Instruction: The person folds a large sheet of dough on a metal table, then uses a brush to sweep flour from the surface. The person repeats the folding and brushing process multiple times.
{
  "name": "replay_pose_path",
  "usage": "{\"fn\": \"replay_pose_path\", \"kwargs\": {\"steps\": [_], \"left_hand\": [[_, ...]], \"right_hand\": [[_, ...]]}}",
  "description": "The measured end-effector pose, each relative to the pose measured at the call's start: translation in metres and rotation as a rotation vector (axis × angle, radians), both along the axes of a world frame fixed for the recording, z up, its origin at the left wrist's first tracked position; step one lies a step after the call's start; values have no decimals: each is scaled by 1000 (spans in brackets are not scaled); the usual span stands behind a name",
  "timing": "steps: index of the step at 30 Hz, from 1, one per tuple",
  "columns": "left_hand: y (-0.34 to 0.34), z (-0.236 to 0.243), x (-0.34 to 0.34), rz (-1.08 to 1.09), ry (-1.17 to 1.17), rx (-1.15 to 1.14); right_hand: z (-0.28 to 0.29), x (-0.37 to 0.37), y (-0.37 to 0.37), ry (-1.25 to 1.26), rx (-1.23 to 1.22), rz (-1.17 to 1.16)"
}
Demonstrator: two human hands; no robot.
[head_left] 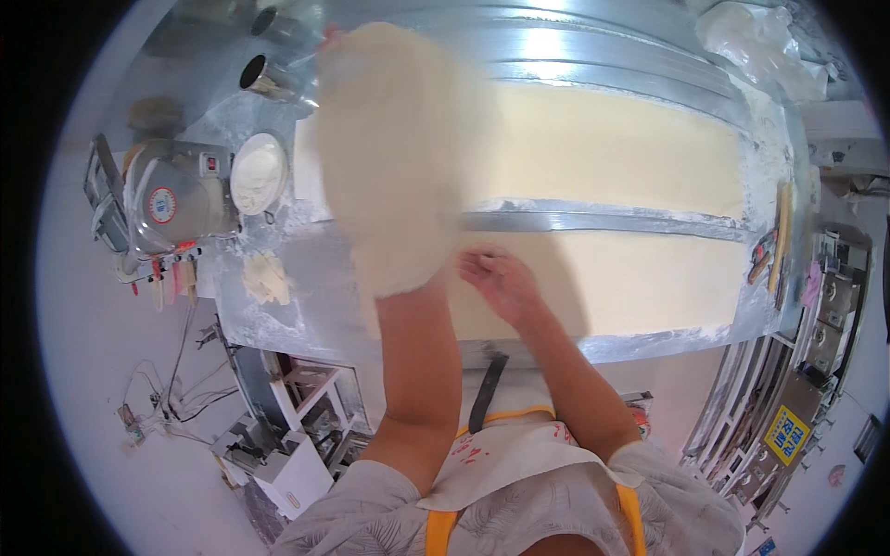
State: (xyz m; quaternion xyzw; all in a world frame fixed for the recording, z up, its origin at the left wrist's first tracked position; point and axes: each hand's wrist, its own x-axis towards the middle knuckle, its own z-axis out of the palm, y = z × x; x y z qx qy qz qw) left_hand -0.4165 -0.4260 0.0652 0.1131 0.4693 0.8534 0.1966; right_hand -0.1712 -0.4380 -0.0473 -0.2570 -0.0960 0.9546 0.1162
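Note:
A pale dough sheet (pixel 389 157), smeared by motion, is raised off the table on my left hand and hangs over the lower forearm. Dough hides most of my left hand (pixel 330 35); only a blurred bit of fingers shows at its upper left edge. My right hand (pixel 501 281) hovers beside it with loosely bent fingers and nothing seen in them. Below that hand lies a long flat dough sheet (pixel 658 278) along the near side of the metal table. Another long dough sheet (pixel 621 148) stretches out behind it.
At the left stand a bowl of white flour (pixel 260 174), a metal cup (pixel 267 78) and a boxy machine (pixel 181 196). A dough scrap (pixel 267 278) lies nearby. Rolling pins (pixel 781 232) rest at the right edge, a plastic bag (pixel 756 42) behind. Flour dusts the metal table (pixel 640 347).

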Motion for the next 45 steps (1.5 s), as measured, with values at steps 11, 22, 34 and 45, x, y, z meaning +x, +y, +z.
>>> {"fn": "replay_pose_path", "kwargs": {"steps": [11, 22, 34, 45], "left_hand": [[-381, 103, 8, 598, 27, -173], [-564, 160, 81, 996, 24, -324], [-414, 115, 108, 496, -157, -120], [-155, 73, 191, -271, -980, 850]], "right_hand": [[13, -305, -136, 259, 239, -28], [36, -291, -133, 129, 172, 85], [97, 101, 119, 29, 255, -398], [18, 365, 213, 73, -11, -806]]}}
